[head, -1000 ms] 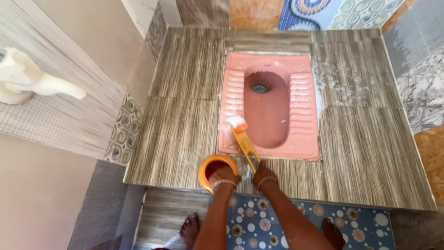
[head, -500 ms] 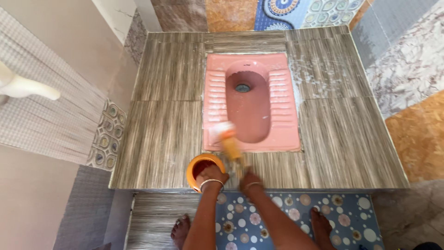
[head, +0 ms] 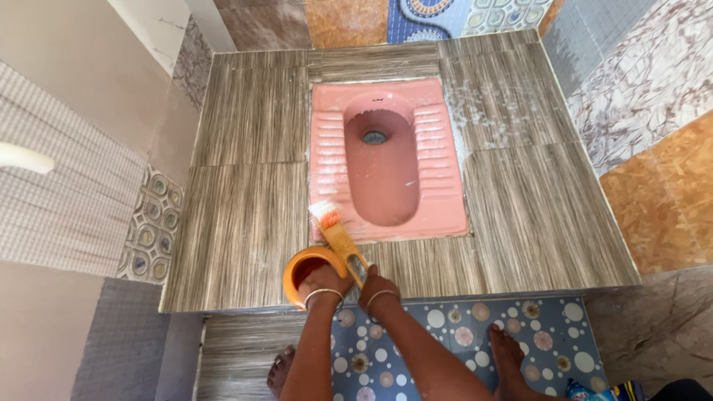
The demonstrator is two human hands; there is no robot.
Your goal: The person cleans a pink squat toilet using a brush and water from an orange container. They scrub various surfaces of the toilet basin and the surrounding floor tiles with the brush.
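Note:
A pink squat toilet pan (head: 438, 178) is set into a raised platform of grey striped tiles (head: 245, 223). My right hand (head: 377, 286) grips the handle of an orange scrubbing brush (head: 342, 243). Its white and orange bristles rest on the pan's near left corner. My left hand (head: 324, 280) holds the rim of an orange mug (head: 301, 264) that stands on the platform just left of the brush. Both wrists wear thin bangles.
My bare feet (head: 509, 345) stand on a lower step with blue dotted tiles (head: 549, 327). Tiled walls close in on the left, back and right. A white fixture (head: 22, 157) sticks out from the left wall. White residue lies on the tiles right of the pan.
The brush head has slid from the pan's left rim back toward its near left corner. The mug stays under my left hand. The view has shifted, so the platform sits more centred.

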